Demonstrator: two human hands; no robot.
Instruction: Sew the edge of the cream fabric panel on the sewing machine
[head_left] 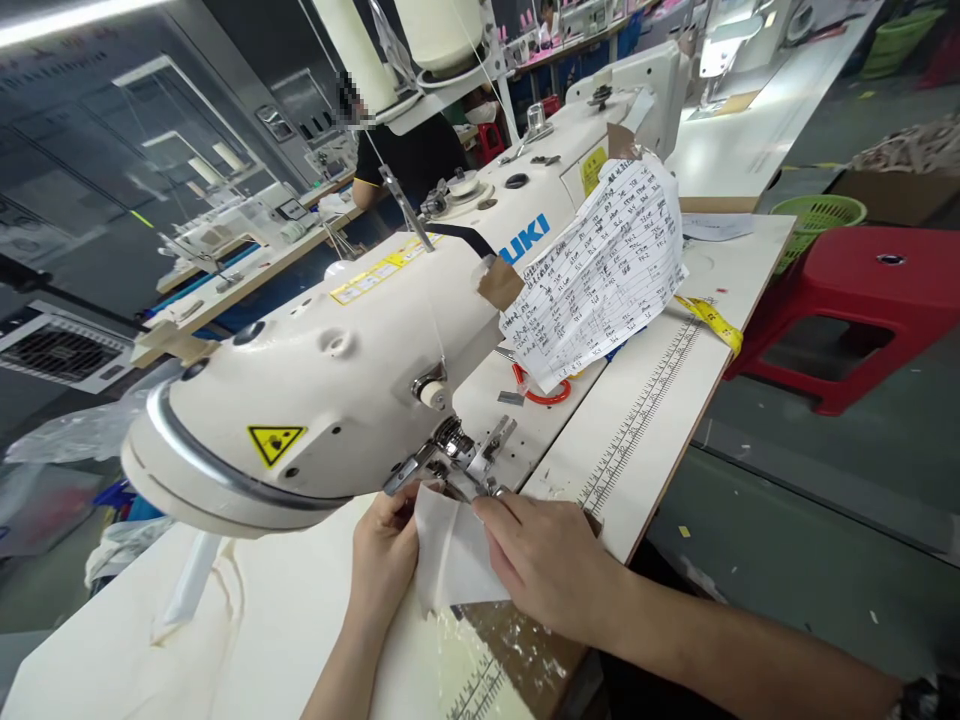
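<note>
A small white fabric piece (pixel 450 555) lies on the table just in front of the presser foot (pixel 457 465) of a cream sewing machine (pixel 360 340). My left hand (pixel 384 555) pinches the piece's left edge close to the foot. My right hand (pixel 551 565) lies flat over its right side, with the fingertips pressing the cloth near the needle area. Both hands touch the same piece.
A handwritten paper sheet (pixel 600 270) hangs on the machine arm. Red-handled scissors (pixel 540 392) and a yellow tape measure (pixel 712 320) lie on the table (pixel 660 420). A red stool (pixel 862 300) and a green basket (pixel 814 215) stand to the right. Another person sits behind the machine.
</note>
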